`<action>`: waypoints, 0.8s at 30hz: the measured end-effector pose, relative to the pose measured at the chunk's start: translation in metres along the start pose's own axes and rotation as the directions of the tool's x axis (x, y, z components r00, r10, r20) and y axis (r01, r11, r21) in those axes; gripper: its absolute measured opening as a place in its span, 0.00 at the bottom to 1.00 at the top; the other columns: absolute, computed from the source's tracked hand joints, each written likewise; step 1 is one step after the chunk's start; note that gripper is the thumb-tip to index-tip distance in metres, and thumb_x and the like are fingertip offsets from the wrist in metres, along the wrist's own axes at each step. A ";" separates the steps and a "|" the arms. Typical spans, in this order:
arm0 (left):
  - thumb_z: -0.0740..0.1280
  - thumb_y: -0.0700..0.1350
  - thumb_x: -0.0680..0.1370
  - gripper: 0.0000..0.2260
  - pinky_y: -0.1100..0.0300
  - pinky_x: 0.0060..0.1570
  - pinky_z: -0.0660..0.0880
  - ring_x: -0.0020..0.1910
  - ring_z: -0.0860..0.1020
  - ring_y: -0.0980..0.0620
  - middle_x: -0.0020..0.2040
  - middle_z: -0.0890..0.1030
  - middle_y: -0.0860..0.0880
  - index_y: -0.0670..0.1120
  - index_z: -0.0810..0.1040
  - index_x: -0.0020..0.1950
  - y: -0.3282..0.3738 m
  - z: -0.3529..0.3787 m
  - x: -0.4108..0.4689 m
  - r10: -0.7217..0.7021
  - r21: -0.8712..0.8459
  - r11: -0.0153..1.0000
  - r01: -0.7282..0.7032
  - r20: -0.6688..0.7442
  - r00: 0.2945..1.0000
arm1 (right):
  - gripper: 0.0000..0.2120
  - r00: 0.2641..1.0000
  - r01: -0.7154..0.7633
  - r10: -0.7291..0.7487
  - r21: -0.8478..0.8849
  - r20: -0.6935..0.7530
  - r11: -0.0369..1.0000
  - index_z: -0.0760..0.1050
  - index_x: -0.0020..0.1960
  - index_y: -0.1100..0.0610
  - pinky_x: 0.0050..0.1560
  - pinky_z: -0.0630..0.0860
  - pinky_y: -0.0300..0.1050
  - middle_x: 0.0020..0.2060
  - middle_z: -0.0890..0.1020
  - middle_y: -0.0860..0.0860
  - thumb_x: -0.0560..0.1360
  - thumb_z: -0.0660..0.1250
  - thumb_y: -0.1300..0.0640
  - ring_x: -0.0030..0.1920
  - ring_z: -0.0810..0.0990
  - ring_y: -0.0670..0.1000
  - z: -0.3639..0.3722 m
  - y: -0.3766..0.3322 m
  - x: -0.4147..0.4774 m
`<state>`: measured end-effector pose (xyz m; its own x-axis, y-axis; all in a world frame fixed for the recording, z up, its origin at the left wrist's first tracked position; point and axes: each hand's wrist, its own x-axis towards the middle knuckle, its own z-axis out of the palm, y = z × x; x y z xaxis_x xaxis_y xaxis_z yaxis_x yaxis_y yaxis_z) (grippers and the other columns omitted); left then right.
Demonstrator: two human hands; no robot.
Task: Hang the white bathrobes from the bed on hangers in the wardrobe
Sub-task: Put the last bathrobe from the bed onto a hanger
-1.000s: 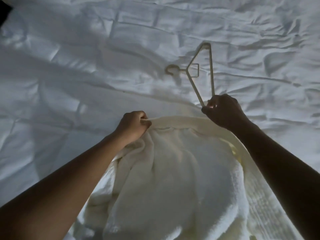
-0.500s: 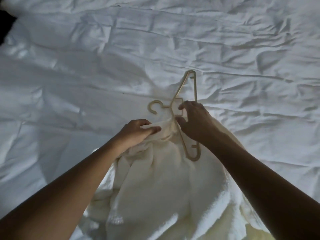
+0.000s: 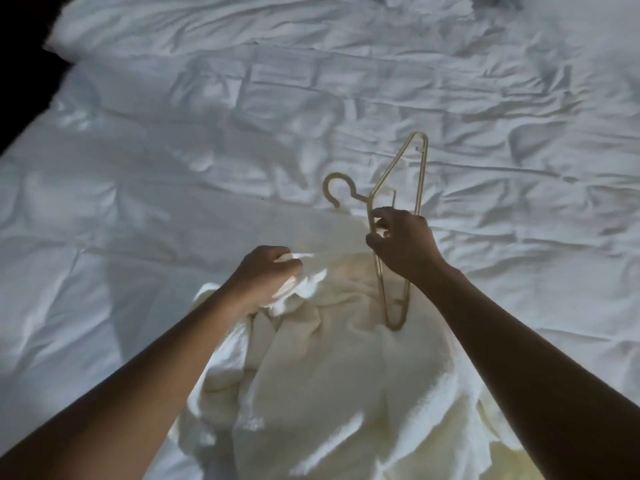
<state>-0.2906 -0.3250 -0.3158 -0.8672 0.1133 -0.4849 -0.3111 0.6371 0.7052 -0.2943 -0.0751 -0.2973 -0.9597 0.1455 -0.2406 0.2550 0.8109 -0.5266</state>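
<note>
A white fluffy bathrobe [image 3: 332, 386] hangs bunched below my hands, over the bed. My left hand [image 3: 266, 271] is closed on the robe's upper edge near the collar. My right hand [image 3: 403, 247] grips a beige plastic hanger [image 3: 401, 181] by its neck and one arm. The hanger stands nearly on end: its hook points left, one shoulder tip points up and away, and the other tip rests against the robe's fabric just below my right wrist. No wardrobe is in view.
A bed [image 3: 173, 150] with a creased white duvet fills the view. A pillow [image 3: 173, 26] lies at the far left end. Dark floor shows past the bed's left edge [image 3: 20, 81]. The light is dim.
My right hand drew the hanger from the duvet toward the robe, then shifted right and slightly up. The hanger's lower tip now lies on the robe. My left hand kept its hold on the collar.
</note>
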 end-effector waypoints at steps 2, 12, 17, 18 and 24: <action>0.67 0.49 0.67 0.08 0.56 0.33 0.66 0.31 0.70 0.48 0.29 0.71 0.49 0.47 0.72 0.32 0.007 -0.005 -0.009 -0.029 -0.175 0.984 0.033 0.025 0.999 | 0.16 0.990 0.061 -0.047 0.100 -0.137 0.993 0.80 0.63 0.50 0.48 0.75 0.43 0.51 0.85 0.45 0.76 0.69 0.55 0.45 0.84 0.49 -0.021 -0.009 -0.024; 0.61 0.31 0.69 0.26 0.51 0.47 0.81 0.54 0.80 0.38 0.57 0.81 0.36 0.37 0.76 0.68 0.040 -0.007 -0.087 -0.008 -0.712 0.629 0.313 0.396 0.918 | 0.15 0.974 0.120 -0.081 0.179 -0.211 0.977 0.82 0.62 0.46 0.46 0.79 0.39 0.49 0.83 0.43 0.77 0.73 0.55 0.37 0.81 0.42 -0.048 -0.017 -0.165; 0.54 0.31 0.74 0.21 0.48 0.52 0.79 0.56 0.80 0.38 0.59 0.79 0.33 0.35 0.75 0.65 0.041 0.012 -0.135 -0.107 -0.861 0.415 0.294 0.274 0.956 | 0.16 0.964 -0.021 0.091 0.270 -0.250 0.963 0.80 0.66 0.47 0.45 0.80 0.40 0.49 0.82 0.42 0.78 0.72 0.53 0.39 0.82 0.40 -0.026 -0.003 -0.237; 0.53 0.31 0.74 0.20 0.47 0.51 0.80 0.56 0.80 0.38 0.58 0.79 0.34 0.37 0.76 0.63 0.041 0.014 -0.142 -0.124 -0.874 0.382 0.300 0.273 0.954 | 0.16 0.958 -0.041 0.120 0.290 -0.260 0.956 0.81 0.65 0.47 0.44 0.79 0.37 0.48 0.82 0.41 0.78 0.72 0.53 0.40 0.82 0.40 -0.022 -0.001 -0.249; 0.54 0.30 0.74 0.24 0.47 0.45 0.83 0.60 0.79 0.35 0.63 0.79 0.31 0.33 0.73 0.69 0.043 0.032 -0.183 -0.136 -0.914 0.261 0.312 0.285 0.949 | 0.13 0.947 -0.115 0.224 0.407 -0.230 0.906 0.82 0.63 0.48 0.40 0.72 0.24 0.48 0.83 0.44 0.78 0.73 0.55 0.41 0.81 0.35 -0.009 -0.013 -0.288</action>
<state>-0.1327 -0.2938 -0.2136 -0.6698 0.2380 -0.7034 -0.7068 -0.4949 0.5056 -0.0218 -0.1226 -0.2142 -0.8792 0.4493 -0.1583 0.3897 0.4874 -0.7814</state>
